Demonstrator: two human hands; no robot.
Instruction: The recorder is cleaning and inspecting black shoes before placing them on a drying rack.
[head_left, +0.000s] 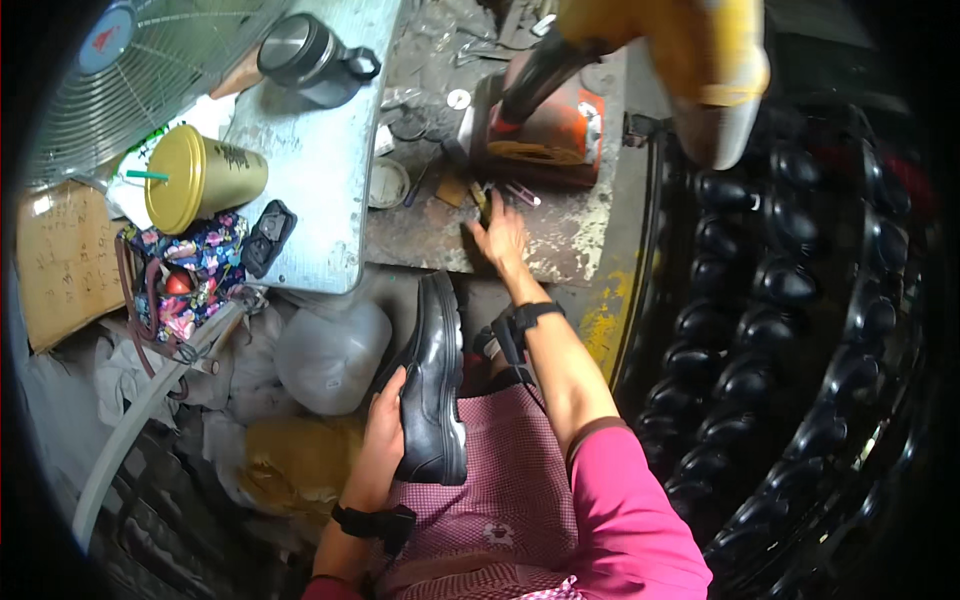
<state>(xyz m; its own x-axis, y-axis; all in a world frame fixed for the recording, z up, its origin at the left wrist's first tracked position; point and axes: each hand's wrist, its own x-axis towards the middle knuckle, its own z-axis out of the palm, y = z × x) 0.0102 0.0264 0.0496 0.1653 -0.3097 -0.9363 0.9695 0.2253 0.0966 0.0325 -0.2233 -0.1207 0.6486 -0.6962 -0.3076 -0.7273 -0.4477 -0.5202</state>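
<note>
A black leather shoe (432, 400) with a thick ridged sole stands on end above my lap, toe down. My left hand (385, 425) is closed round its left side, the fingers partly hidden behind it. My right hand (500, 238) reaches over the worn workbench (420, 245), thumb and fingers apart. Its fingertips are at a small, slim yellow-and-dark tool (481, 200); whether they touch it is hard to see. Close by lie a pink-and-white small object (523, 193) and a tan block (452, 191).
An orange-red machine base with a post (550, 125) stands on the bench, below a yellow part (710, 60). Black shoes on racks (780, 280) fill the right. On the left are a pale table (320, 220), a gold cup (205, 178), a dark flask (312, 62) and a fan (130, 80).
</note>
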